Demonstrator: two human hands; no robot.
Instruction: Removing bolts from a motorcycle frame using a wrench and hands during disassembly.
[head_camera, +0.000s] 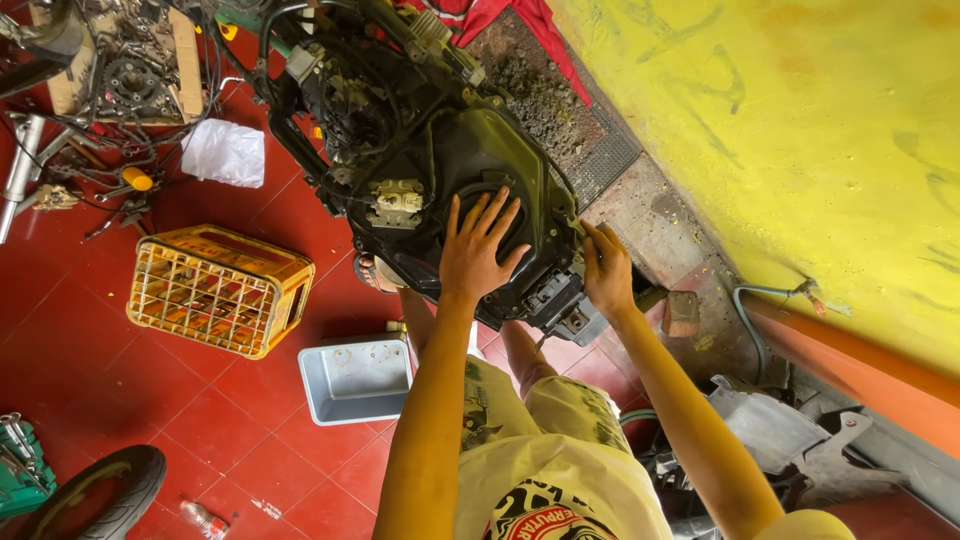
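Below my chest, against the yellow wall (800, 110), stands a stripped scooter frame (400, 120), and both of my hands are on its dark plastic body panel (500, 190). My left hand (480, 250) lies flat on the panel with the fingers spread wide — it presses on the surface and grips nothing. My right hand (607, 272) is at the panel's right edge, fingers curled in around the rim beside a grey bracket (570, 310); whether anything small sits between the fingertips I cannot tell. The panel itself sits on the rear of the frame, just above my knees, with wiring and a pale connector block (398, 200) to its left.

On the red tiled floor (200, 400) to my left stands a yellow plastic crate (215, 290), and near it, closer to my legs, a grey rectangular tub (355, 380). A white plastic bag (225, 152) lies farther off beside a clutter of tools and parts (110, 120). A black tyre (100, 495) curves in at the bottom left corner — grey body panels (780, 430) are heaped to my right along the orange strip of wall.
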